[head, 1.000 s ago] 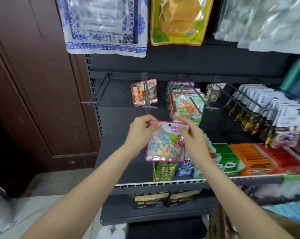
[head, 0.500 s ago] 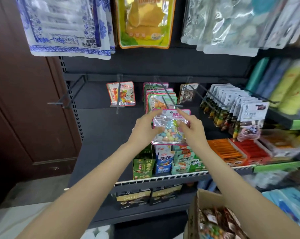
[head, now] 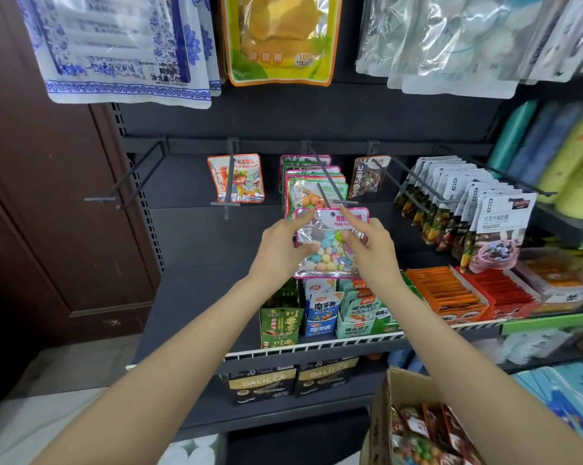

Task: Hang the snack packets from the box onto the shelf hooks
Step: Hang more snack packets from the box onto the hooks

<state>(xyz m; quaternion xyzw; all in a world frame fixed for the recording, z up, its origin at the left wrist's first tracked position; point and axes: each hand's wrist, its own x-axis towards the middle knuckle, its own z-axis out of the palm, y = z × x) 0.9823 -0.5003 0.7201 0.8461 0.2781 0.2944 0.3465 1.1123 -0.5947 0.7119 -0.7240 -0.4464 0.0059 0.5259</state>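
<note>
A clear snack packet [head: 327,253] with a pink border and pastel candy balls is held up in front of the shelf. My left hand [head: 280,250] pinches its left edge and my right hand [head: 370,250] pinches its right edge. The hole in its white header sits just below the tip of a dark shelf hook [head: 330,193]. On that hook hang several similar candy packets [head: 313,182]. A cardboard box [head: 414,427] with more snack packets stands at the bottom right.
An empty hook [head: 129,179] juts out at the left. Another hook carries a red packet [head: 240,177], and one to the right holds a brown packet [head: 369,176]. Chocolate packets [head: 484,223] crowd the right hooks. Boxed snacks line the wire-edged shelf [head: 317,345] below.
Both hands have raised the candy packet up to the hook's tip. The view has shifted so the box at the bottom right shows.
</note>
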